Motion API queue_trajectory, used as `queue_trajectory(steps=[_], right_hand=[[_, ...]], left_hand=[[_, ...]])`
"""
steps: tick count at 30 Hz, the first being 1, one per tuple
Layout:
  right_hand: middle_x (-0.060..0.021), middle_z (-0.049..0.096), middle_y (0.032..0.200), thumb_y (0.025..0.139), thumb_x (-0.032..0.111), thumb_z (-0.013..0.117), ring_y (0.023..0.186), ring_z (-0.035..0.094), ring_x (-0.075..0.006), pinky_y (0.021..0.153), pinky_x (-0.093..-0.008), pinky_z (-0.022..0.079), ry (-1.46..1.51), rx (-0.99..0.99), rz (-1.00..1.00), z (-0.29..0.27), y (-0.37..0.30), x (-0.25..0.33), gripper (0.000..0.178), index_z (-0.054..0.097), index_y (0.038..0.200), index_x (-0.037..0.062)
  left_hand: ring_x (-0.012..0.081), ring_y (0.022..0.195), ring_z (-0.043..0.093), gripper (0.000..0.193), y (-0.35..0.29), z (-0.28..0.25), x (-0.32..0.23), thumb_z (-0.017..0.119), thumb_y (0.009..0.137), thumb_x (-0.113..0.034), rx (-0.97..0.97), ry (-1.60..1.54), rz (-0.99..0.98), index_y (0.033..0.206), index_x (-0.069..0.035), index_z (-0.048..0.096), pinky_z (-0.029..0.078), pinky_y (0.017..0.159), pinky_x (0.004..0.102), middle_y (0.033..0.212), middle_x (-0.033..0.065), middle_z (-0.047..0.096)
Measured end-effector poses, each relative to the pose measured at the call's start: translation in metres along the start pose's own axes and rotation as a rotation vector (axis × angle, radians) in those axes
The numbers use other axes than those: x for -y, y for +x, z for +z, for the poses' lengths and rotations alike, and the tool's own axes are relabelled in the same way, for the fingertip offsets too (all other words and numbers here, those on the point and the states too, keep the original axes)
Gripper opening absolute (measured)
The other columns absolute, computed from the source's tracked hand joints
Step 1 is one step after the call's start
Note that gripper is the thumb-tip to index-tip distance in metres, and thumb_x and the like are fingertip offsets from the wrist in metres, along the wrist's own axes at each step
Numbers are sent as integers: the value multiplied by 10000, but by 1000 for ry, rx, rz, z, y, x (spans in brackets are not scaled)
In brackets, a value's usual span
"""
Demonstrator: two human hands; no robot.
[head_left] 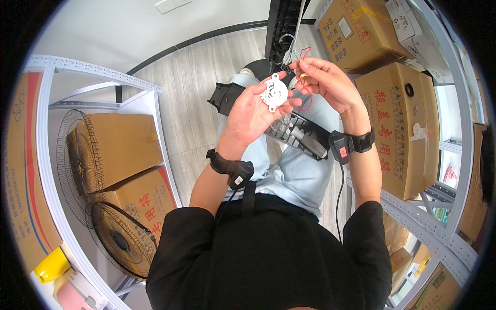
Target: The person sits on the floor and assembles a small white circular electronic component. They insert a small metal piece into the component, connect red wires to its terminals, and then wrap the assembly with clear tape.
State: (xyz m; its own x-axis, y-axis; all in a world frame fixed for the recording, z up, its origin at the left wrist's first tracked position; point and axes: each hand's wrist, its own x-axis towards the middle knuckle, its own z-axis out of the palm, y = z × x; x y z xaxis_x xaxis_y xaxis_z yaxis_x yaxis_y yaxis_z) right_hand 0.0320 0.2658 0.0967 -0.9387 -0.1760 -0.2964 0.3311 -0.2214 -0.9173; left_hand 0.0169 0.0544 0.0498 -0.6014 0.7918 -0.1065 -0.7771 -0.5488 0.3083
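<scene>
Floor: pale grey wood-look planks; white wall beyond. Light-grey perforated metal shelving at both sides, carrying brown cardboard cartons. Elongated black plastic housing lies across light-blue jeans, passing behind left hand. Left hand palm up, thumb and fingers gripping white round disc-shaped part by its edge, above the housing. Disc face toward camera; long axis, through two eared tabs, runs away from wearer. Right hand pinches thin red wire. Carton print: red characters.
</scene>
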Motion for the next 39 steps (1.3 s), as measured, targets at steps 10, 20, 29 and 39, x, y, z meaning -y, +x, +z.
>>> queue_trajectory(steps=[10, 20, 29, 39], right_hand=[[0, 652, 873, 929, 272, 615, 774, 614, -44, 685, -174, 500, -72, 38, -19, -8, 5, -2, 278, 648, 1054, 25], [-106, 674, 954, 911, 168, 633, 808, 660, -124, 728, -222, 541, -34, 67, 12, 4, 6, 1, 228, 631, 1024, -30], [-107, 682, 958, 893, 109, 635, 850, 670, -133, 764, -227, 543, -10, 175, 11, 6, 6, 3, 214, 641, 1047, -39], [-84, 693, 887, 877, 124, 668, 782, 660, -110, 701, -225, 538, -145, 96, -48, 13, 3, 3, 205, 651, 1012, -29]], left_hand=[[391, 1109, 563, 532, 1, -1, 0, 382, 965, -304, 1, -32, 9, 1369, 41, 358, 456, 953, 420, 1222, 231, 556], [377, 1105, 563, 462, 3, -2, 3, 365, 1005, -287, -13, 48, 24, 1314, 53, 413, 474, 907, 406, 1229, 209, 558], [371, 1108, 565, 452, 4, 2, 4, 341, 1022, -298, -43, 39, 39, 1308, 45, 417, 470, 928, 405, 1216, 224, 562], [385, 1142, 549, 444, 4, 2, 5, 323, 1025, -283, -54, 3, 60, 1289, 59, 427, 455, 966, 426, 1226, 232, 559]])
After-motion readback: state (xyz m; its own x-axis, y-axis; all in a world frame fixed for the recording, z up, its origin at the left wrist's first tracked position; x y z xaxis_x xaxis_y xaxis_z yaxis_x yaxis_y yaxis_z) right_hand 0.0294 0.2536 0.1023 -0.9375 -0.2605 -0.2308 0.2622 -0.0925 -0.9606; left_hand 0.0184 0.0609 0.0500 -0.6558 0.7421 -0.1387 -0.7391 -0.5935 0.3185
